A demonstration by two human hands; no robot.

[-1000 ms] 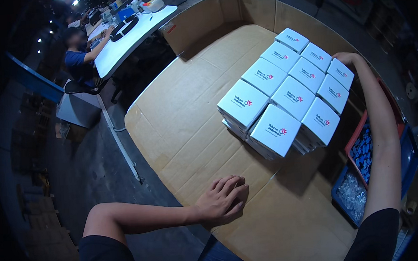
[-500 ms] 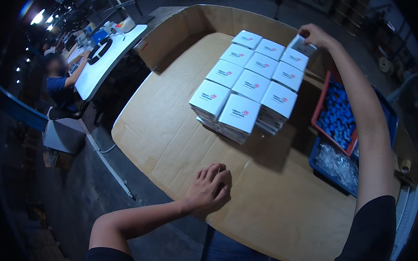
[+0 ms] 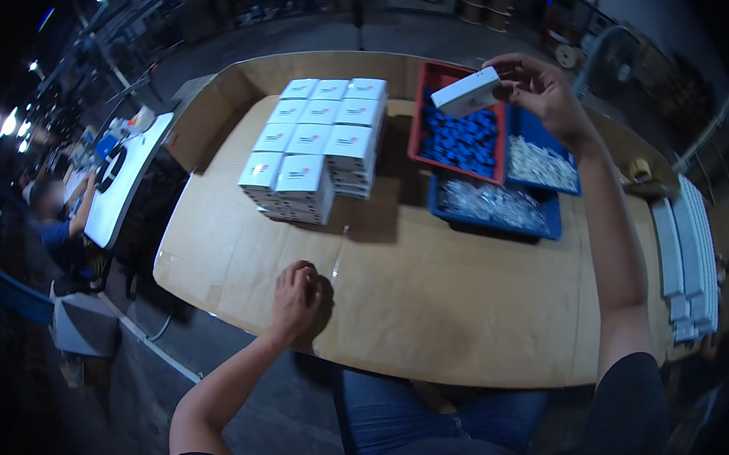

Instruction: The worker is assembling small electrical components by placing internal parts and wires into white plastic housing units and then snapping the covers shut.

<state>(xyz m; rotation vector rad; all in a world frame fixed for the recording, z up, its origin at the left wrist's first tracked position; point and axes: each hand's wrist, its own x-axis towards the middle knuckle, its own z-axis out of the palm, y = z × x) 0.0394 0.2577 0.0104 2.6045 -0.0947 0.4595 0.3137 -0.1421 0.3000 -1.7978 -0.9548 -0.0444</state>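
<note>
Right hand (image 3: 543, 86) pinches a white box (image 3: 466, 93) above the red tray (image 3: 415, 126), far right of the stack (image 3: 319, 139). Left hand (image 3: 296, 297), fingers curled, empty, braces on the table (image 3: 434, 298). Best held level.

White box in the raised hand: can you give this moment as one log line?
right hand: holds white box above red tray | left hand: resting on cardboard table | box stack: untouched
</note>
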